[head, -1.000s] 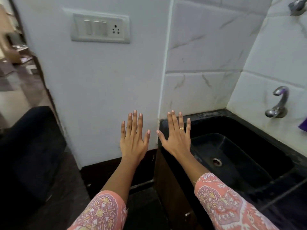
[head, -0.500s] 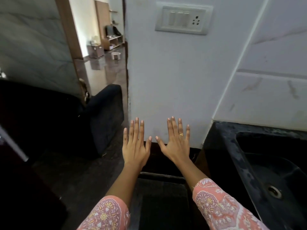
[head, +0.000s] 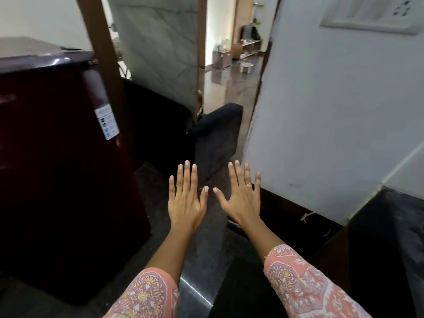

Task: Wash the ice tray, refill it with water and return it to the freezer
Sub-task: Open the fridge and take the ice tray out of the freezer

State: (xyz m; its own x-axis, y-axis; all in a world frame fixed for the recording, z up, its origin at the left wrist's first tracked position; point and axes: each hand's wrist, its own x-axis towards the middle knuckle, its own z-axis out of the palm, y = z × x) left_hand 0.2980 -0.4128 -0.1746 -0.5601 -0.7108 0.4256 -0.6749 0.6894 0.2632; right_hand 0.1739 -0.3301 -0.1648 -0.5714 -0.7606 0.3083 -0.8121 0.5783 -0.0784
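switch plate (head: 369, 17): cut by top edge; fridge (head: 57, 157): cut left; sticker (head: 107, 121): unreadable

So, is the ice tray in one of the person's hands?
No, the left hand and the right hand are both stretched out flat, fingers spread, holding nothing.
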